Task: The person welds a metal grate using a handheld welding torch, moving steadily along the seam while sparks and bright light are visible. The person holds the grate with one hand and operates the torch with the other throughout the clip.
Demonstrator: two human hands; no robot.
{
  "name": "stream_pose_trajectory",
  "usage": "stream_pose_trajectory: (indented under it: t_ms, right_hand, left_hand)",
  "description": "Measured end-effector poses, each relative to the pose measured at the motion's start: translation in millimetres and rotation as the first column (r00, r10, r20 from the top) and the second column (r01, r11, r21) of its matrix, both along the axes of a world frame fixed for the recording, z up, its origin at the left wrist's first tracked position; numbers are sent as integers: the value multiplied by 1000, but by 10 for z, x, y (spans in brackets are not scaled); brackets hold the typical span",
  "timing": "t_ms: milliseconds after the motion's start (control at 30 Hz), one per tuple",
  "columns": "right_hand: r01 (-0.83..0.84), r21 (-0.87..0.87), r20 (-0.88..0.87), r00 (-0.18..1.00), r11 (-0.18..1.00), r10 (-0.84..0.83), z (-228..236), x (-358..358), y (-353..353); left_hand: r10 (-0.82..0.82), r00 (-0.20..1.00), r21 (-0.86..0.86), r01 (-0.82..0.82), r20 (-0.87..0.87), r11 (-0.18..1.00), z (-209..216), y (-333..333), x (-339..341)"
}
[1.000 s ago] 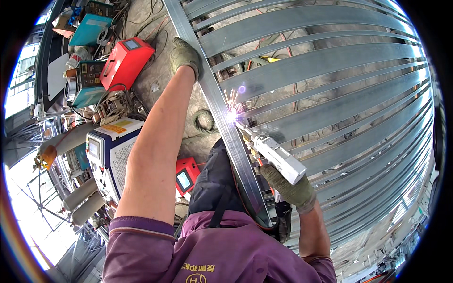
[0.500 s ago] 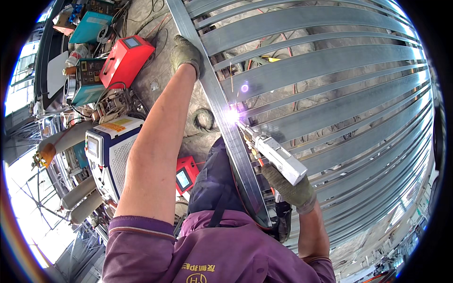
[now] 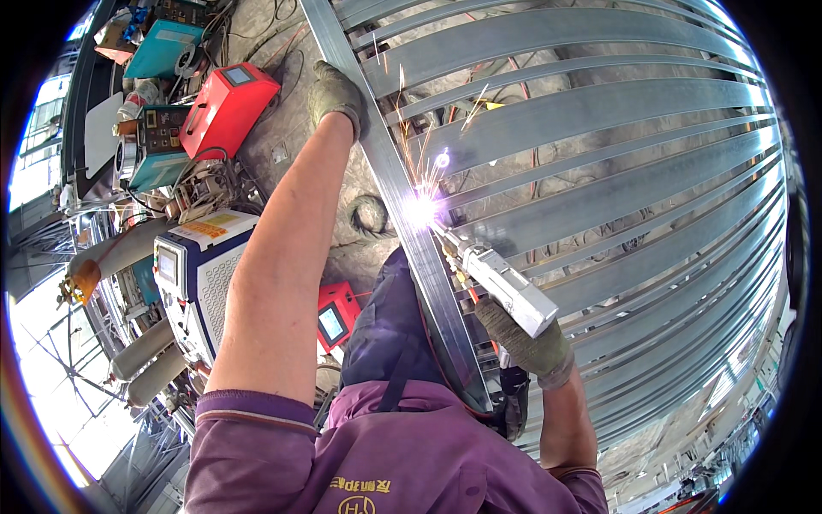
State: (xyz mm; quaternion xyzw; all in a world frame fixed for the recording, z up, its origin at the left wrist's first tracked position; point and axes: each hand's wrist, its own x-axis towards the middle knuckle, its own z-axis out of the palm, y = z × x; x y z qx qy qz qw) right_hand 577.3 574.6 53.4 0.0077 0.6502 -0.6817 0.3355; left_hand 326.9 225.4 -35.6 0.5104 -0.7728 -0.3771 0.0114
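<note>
Holds welding torch (image 3: 507,284) in curled right hand (image 3: 529,344), apparently to aim at bar (image 3: 390,171); rests left hand (image 3: 336,96), with unclear grip, farther along, seemingly for steadiness.

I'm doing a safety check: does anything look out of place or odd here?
Nothing looks spilled or broken. What stands out: both forearms are bare between the olive fabric gloves and short purple sleeves, while orange sparks fly near the tip of the white, boxy welding gun; that seems little protection.
</note>
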Motion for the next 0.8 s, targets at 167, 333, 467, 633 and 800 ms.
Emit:
stream_pose_trajectory:
  t_ms: [167,333,467,633,800]
  right_hand:
    - [0,0,32,1000,1000,0,12,3,-2]
    - [47,-19,-35,998,999,-47,-7,34,-22]
    - [67,-14,117,991,998,-65,90,-20,-33]
    - [76,-35,47,996,996,-74,76,4,-31]
    - [25,24,-16,1000,999,-24,84,19,-13]
  left_hand:
    - [-17,1000,-6,17,17,1000,6,-24,5]
    - [-4,997,23,6,-73,1000,-103,-90,-5]
    - [-37,999,-32,37,-1,999,-47,-51,9]
    - [-43,999,-5,43,11,999,-63,-77,-1]
    - [-54,998,-64,52,-39,997,-209,-156,1]
